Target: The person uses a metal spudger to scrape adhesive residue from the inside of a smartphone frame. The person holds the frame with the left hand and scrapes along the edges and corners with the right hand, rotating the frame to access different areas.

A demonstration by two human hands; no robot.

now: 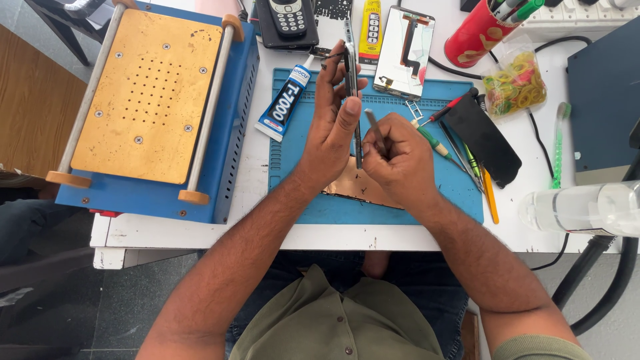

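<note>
My left hand (333, 123) holds a thin phone frame (351, 67) upright on its edge above the blue work mat (293, 180). My right hand (393, 157) pinches a slim metal tool (373, 123) whose tip rests against the frame's edge. Under both hands lies a copper-coloured sheet (350, 190) on the mat.
A blue heating machine with a gold perforated plate (150, 93) fills the left. A glue tube (285, 101), a phone screen part (405, 53), an old keypad phone (288, 17), screwdrivers (460, 157), a red cup (477, 33), a bag of rubber bands (517, 83) and a clear bottle (580, 208) lie around.
</note>
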